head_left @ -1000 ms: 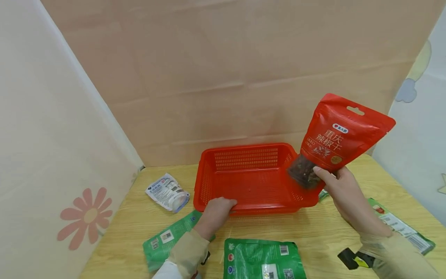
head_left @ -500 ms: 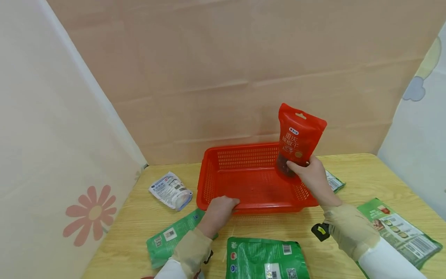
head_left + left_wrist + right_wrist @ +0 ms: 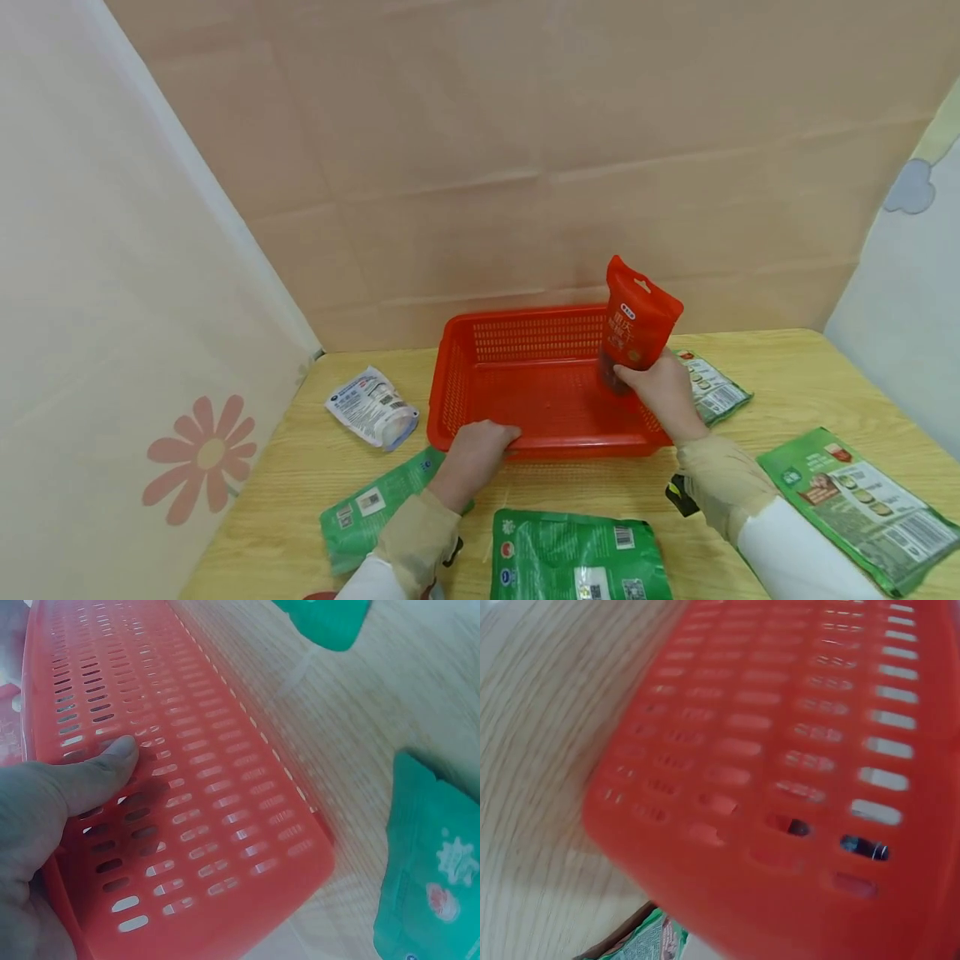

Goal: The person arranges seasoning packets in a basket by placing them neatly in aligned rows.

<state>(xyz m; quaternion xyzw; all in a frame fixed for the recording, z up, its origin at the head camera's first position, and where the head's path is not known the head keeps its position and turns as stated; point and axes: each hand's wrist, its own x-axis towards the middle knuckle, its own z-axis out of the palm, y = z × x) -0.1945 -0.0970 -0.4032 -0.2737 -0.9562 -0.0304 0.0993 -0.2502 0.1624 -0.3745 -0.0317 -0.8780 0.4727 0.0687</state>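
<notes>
Gripping a red pouch [image 3: 640,321] by its lower part, the right hand [image 3: 663,392] has it kinda tilted at the right end of the red basket [image 3: 536,404]; can't tell if it's touching the bottom. Left hand [image 3: 474,454] is holding the near rim, thumb on the slotted outer wall. Green pouch [image 3: 573,546] lies nearby, white pouch [image 3: 367,404] off left.

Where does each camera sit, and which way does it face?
Head: on the head, facing forward and down at the basket and red pouch; left hand and right hand show.
Left wrist: on that wrist, facing the basket's slotted wall; left hand shows.
Right wrist: on that wrist, facing the basket; no hand clearly shows.
All views share the basket.
</notes>
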